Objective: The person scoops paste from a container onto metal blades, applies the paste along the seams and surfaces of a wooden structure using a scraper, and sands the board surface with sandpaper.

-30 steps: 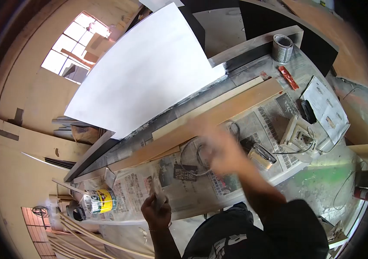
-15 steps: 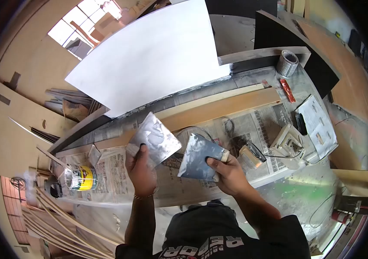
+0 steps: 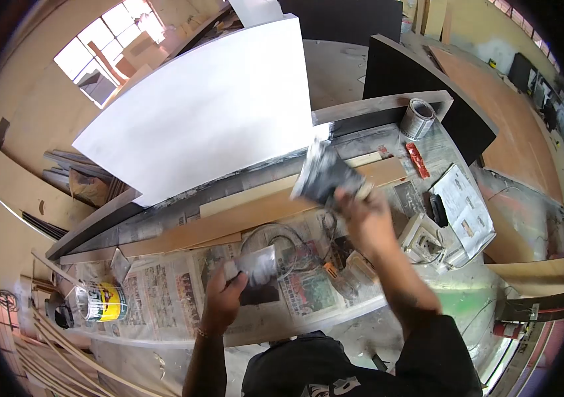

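A long workbench (image 3: pixel 249 336), mostly spread with newspaper (image 3: pixel 169 291), crosses the view below the person. Along its far side is a large white panel (image 3: pixel 209 112) with a curved upper edge. A long wooden board (image 3: pixel 222 223) lies on the bench, and a white sheet (image 3: pixel 459 212) lies near its right end. At the left end stands a yellow-labelled tub (image 3: pixel 106 303); a smaller can (image 3: pixel 418 120) is at the far right. The person's right hand (image 3: pixel 369 223) grips a dark flat scraper (image 3: pixel 322 177), raised beside the panel's lower right corner (it is blurred, and I cannot tell whether they touch). The left hand (image 3: pixel 222 301) is closed around a smaller silvery scraper (image 3: pixel 262 263), held above the newspaper near the bench's front edge, well apart from the other one. Smallest is a red strip-shaped object (image 3: pixel 418 161), lying just below the can.
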`<move>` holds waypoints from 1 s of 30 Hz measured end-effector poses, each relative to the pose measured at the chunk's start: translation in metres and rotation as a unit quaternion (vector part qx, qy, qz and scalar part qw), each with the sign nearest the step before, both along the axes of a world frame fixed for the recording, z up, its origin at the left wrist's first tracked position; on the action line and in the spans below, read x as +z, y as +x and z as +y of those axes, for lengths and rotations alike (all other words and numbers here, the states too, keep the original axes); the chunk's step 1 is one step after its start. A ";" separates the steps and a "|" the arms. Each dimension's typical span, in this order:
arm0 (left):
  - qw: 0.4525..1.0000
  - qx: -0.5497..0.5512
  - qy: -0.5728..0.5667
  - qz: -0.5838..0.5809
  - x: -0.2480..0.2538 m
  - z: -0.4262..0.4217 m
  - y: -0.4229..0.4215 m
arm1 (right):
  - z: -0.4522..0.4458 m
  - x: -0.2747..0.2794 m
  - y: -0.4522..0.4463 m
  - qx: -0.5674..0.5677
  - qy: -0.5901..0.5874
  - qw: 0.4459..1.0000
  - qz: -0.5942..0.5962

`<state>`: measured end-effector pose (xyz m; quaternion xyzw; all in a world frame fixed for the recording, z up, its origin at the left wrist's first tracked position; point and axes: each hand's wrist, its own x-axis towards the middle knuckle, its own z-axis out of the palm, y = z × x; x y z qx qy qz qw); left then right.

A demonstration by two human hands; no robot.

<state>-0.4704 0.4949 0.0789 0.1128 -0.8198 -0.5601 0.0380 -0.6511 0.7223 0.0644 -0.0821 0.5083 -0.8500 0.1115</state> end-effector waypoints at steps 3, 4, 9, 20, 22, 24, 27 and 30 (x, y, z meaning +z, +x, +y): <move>0.962 0.135 0.234 -0.043 -0.032 -0.002 0.017 | -0.005 0.050 -0.086 -0.149 0.260 0.817 0.492; 0.962 0.132 0.236 -0.046 -0.038 -0.003 0.022 | -0.010 0.058 -0.113 -0.182 0.315 0.756 0.545; 0.923 0.211 0.317 -0.046 -0.060 -0.019 0.051 | -0.033 0.069 -0.212 -0.247 0.495 0.522 0.649; 0.897 0.289 0.327 -0.063 -0.085 -0.046 0.072 | -0.058 0.023 -0.265 -0.297 0.624 0.325 0.646; 0.893 0.286 0.341 -0.061 -0.085 -0.048 0.070 | -0.052 0.016 -0.265 -0.278 0.629 0.336 0.643; 0.895 0.290 0.333 -0.061 -0.089 -0.049 0.069 | -0.047 0.018 -0.261 -0.262 0.633 0.346 0.641; 0.900 0.290 0.320 -0.063 -0.099 -0.053 0.071 | -0.044 0.064 -0.241 -0.296 0.643 0.311 0.634; 0.898 0.287 0.324 -0.074 -0.099 -0.053 0.070 | -0.045 0.095 -0.242 -0.290 0.540 0.327 0.719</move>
